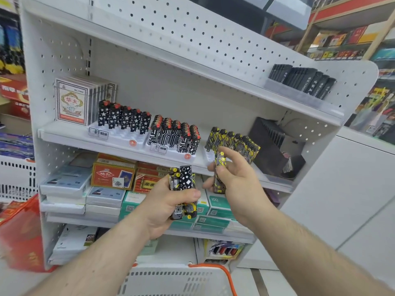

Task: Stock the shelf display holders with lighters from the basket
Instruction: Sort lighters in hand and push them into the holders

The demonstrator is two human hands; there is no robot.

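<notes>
My left hand (164, 208) grips a bundle of several lighters (183, 184), yellow-and-black ones and one black with white diamonds, held upright below the middle shelf. My right hand (233, 178) pinches a single yellow-and-black lighter (219, 174) just in front of the yellow-and-black lighters (234, 142) standing in their holder at the right of the shelf. Two white display holders (136, 139) to the left carry star-patterned lighters (124, 118) and black-and-white patterned lighters (175, 135). The white basket (171, 280) with an orange handle sits at the bottom edge, below my arms.
A black ribbed holder (271, 144) stands at the right end of the middle shelf. Black lighters (303, 81) line the upper shelf. Card decks (72, 101) stand at the left. Boxed goods fill the lower shelves. A red bag (23, 231) hangs at the left.
</notes>
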